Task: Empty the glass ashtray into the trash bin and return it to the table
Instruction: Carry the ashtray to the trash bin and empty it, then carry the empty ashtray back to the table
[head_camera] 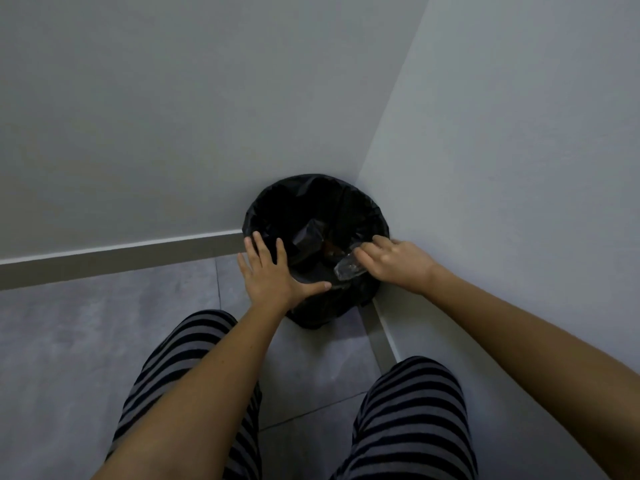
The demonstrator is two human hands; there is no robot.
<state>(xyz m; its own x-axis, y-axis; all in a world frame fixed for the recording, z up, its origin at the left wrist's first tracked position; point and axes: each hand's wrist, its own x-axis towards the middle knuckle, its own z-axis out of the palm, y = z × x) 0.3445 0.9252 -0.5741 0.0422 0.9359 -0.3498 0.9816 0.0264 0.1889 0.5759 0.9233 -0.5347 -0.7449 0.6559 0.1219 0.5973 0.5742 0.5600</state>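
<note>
A round trash bin [304, 199] lined with a black bag stands on the floor in the corner of two walls. My right hand [398, 259] holds the clear glass ashtray [349, 266] tilted on edge over the bin's right near rim. My left hand [270, 271] rests flat, fingers spread, on the bin's near left rim. Some brownish waste [330, 249] lies inside the bag beneath the ashtray. No table is in view.
Grey walls meet at the corner behind the bin, with a skirting board [121, 258] along the floor. Grey floor tiles [86, 334] spread to the left. My knees in striped trousers [412, 410] are low in the frame.
</note>
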